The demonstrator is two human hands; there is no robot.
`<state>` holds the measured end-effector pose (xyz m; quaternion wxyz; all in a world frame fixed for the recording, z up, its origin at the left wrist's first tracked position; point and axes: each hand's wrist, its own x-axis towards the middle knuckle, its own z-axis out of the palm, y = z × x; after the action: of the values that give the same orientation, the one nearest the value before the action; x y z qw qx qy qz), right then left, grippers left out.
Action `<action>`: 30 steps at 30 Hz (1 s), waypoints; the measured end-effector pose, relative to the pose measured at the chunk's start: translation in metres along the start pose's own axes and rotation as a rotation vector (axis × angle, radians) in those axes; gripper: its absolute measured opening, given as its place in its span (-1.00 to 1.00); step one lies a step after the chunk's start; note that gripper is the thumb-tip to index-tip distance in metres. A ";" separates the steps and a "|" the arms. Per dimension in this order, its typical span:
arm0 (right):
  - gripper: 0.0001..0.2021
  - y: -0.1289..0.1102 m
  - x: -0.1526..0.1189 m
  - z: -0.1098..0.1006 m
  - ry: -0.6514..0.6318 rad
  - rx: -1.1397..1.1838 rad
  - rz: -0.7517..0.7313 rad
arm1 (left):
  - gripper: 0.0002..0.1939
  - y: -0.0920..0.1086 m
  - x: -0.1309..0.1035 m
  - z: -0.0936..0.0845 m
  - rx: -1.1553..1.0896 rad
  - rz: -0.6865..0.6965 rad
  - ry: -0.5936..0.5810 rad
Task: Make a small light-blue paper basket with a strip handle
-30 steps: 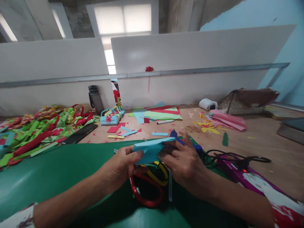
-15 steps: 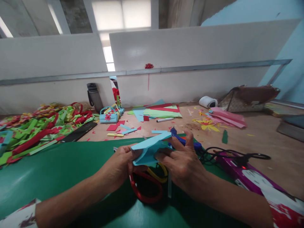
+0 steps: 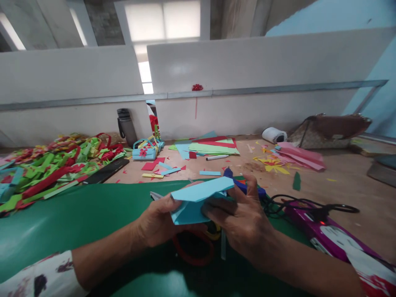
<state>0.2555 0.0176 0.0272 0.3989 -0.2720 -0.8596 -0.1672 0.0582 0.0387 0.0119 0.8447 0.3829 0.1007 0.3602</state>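
Plain blue paper [image 3: 201, 190] has tilted in both hands [image 3: 157, 222] [image 3: 246, 218].

No text or number can be read; any print on the purple power strip [image 3: 302, 220] seems too small.

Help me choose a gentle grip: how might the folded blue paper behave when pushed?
The folded blue paper is probably light, being thin sheet. It would likely crease under a hard push, since it shows folds. Its top flap may flex, standing apart from the panel below.
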 end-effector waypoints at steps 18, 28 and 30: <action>-0.80 0.010 0.001 0.002 -0.020 -0.086 0.046 | -0.71 0.012 0.000 0.002 0.445 0.141 0.336; -0.86 0.012 0.004 0.001 -0.008 -0.057 0.085 | -0.50 0.012 -0.005 0.012 0.647 0.282 0.306; -0.86 0.013 0.005 0.001 -0.003 -0.044 0.119 | -0.57 0.012 -0.004 0.015 0.631 0.357 0.382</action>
<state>0.2597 0.0302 0.0311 0.4009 -0.3317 -0.8385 -0.1615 0.0554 0.0325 0.0307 0.5760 0.5609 0.2934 0.5172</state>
